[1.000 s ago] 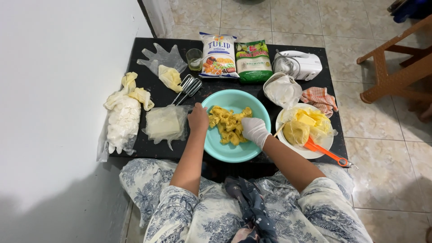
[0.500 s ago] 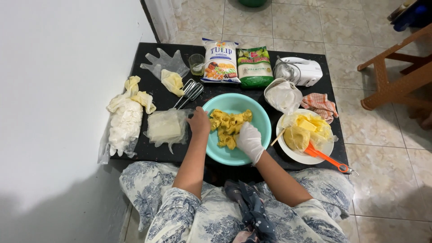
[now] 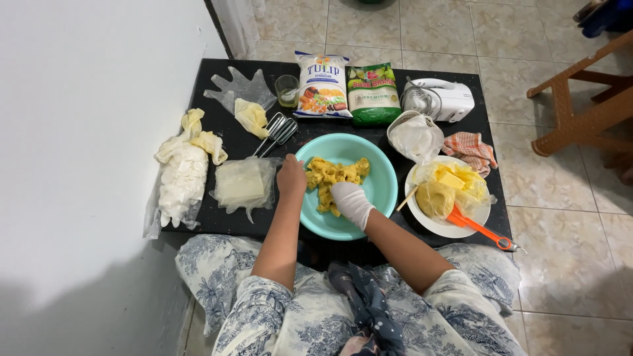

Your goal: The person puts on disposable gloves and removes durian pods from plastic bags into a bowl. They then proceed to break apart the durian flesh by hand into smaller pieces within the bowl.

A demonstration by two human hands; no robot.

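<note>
Head view shows your left hand [image 3: 291, 179] bare, curled over the near-left rim of the teal bowl [image 3: 382, 191], steadying it. Your right hand [image 3: 349, 201], gloved in white, presses closed fingers into the yellow dough [image 3: 330, 177] lying in the bowl's middle. That dough looks soft, crumbly and greasy; gather it from underneath rather than pinching. Right of the bowl sits a white plate [image 3: 455, 229] with butter.
</note>
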